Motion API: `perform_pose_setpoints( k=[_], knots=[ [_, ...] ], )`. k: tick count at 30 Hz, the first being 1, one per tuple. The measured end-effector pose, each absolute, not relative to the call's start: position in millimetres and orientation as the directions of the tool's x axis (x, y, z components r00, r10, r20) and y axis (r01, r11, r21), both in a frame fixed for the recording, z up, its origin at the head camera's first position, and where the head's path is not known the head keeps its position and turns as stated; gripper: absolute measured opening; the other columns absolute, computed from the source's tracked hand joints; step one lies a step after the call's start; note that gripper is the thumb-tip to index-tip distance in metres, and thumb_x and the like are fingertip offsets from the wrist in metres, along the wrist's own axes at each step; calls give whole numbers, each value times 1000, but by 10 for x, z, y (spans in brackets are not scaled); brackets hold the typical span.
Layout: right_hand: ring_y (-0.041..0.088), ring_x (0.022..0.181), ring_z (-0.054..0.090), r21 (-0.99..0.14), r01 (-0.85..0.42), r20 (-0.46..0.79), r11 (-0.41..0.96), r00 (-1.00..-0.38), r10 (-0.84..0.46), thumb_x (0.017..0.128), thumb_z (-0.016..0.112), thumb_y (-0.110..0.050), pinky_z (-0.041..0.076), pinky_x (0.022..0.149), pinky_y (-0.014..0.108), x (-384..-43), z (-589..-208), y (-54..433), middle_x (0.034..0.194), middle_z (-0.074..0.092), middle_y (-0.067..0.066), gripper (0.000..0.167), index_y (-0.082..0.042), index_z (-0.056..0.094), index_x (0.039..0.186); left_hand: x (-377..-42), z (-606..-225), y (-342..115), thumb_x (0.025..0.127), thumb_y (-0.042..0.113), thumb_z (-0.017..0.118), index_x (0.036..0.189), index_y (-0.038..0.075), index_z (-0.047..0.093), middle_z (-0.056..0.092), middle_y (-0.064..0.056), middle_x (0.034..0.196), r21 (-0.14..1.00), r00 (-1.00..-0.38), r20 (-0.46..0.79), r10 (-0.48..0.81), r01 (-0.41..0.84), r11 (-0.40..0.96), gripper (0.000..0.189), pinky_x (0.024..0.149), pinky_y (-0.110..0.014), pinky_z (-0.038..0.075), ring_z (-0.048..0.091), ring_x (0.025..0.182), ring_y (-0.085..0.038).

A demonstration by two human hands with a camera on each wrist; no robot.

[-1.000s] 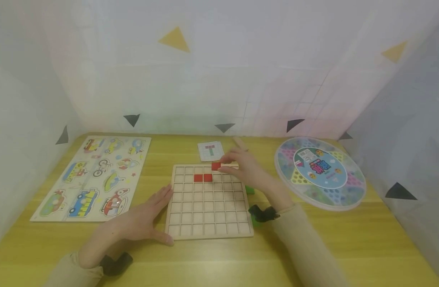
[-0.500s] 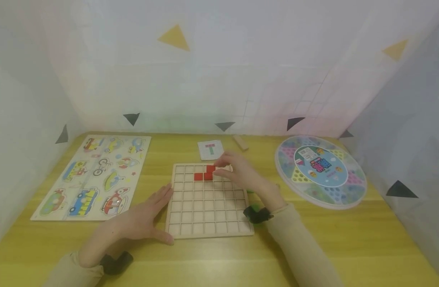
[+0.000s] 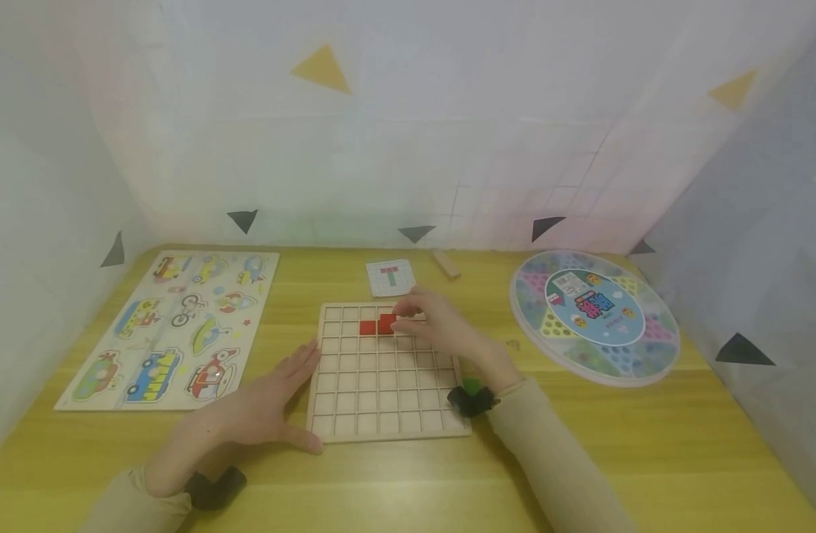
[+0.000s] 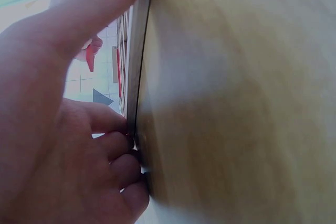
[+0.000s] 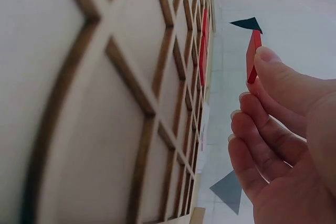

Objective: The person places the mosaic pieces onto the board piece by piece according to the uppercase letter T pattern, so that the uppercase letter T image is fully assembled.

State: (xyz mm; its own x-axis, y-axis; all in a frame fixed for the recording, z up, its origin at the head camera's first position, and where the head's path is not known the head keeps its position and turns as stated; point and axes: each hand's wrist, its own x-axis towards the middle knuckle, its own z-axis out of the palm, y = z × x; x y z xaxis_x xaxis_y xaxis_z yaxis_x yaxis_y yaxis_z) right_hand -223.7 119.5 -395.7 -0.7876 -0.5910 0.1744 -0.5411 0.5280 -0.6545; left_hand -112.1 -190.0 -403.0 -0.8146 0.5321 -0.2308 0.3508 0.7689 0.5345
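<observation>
My right hand (image 3: 441, 326) pinches a flat red square tile (image 5: 253, 59) between thumb and fingers. The tile is held just above the far part of a wooden grid board (image 3: 348, 383), apart from its surface in the right wrist view. Two red tiles (image 3: 368, 327) lie side by side in the board's second row; the held one partly covers the right one in the head view. My left hand (image 3: 264, 403) touches the board's left edge, thumb stretched toward the near corner and fingers along the side.
Behind the board lie a pattern card (image 3: 391, 280) with a red-and-green T and a small wooden block (image 3: 446, 264). A vehicle puzzle board (image 3: 238, 337) is at left, a round game board (image 3: 594, 318) at right. Green pieces (image 3: 472, 386) show partly beside the right wrist.
My right hand has moved left and slightly nearer with the red tile, from beyond the second row to over the right-hand red tile. My left hand has stayed at the board's edge.
</observation>
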Motion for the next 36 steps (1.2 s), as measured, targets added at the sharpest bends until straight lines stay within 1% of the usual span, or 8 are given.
perform_pose_setpoints(
  k=[7,15,19,25,31,36],
  knots=[
    [22,103,63,-660,-503,137,558,-811,-569,91,74,-17,53,99,40,-2254,-4006,1226,103,65,5,21,-3,72,107,-1119,-4032,-1900,67,75,75,161,7,3,-3,-15,168,526,-815,-237,528,350,776,136,120,-61,17,5,153,-42],
    [19,96,60,-625,-510,134,591,-816,-562,91,74,-18,52,90,36,-2264,-4034,1258,101,65,5,18,-4,72,103,-1118,-4032,-1900,67,75,74,161,7,4,-3,-15,168,525,-816,-234,529,352,775,136,119,-62,18,5,153,-42],
    [20,97,60,-630,-493,120,600,-826,-551,92,73,-18,52,90,37,-2271,-4051,1281,102,65,6,20,-3,72,105,-1118,-4035,-1902,67,75,75,161,6,5,-3,-16,168,524,-815,-232,532,356,774,135,120,-61,18,5,153,-42],
    [19,99,60,-635,-449,78,629,-847,-526,93,72,-20,51,92,36,-2317,-4096,1326,105,64,4,20,-6,72,107,-1114,-4025,-1898,67,74,75,161,6,5,-2,-16,168,527,-814,-228,534,358,771,135,120,-61,18,5,153,-42],
    [18,98,60,-617,-420,39,666,-862,-506,92,73,-23,52,91,37,-2315,-4083,1346,105,65,2,19,-10,72,107,-1112,-4011,-1894,67,74,75,161,6,5,-2,-17,168,523,-813,-229,535,361,772,135,119,-61,18,6,153,-43],
    [19,96,60,-614,-418,29,669,-860,-510,92,74,-21,52,90,38,-2302,-4055,1340,103,65,2,18,-9,72,105,-1115,-4020,-1897,67,75,74,161,7,4,-2,-16,168,516,-816,-232,529,358,778,136,119,-61,19,7,152,-43]
  ],
)
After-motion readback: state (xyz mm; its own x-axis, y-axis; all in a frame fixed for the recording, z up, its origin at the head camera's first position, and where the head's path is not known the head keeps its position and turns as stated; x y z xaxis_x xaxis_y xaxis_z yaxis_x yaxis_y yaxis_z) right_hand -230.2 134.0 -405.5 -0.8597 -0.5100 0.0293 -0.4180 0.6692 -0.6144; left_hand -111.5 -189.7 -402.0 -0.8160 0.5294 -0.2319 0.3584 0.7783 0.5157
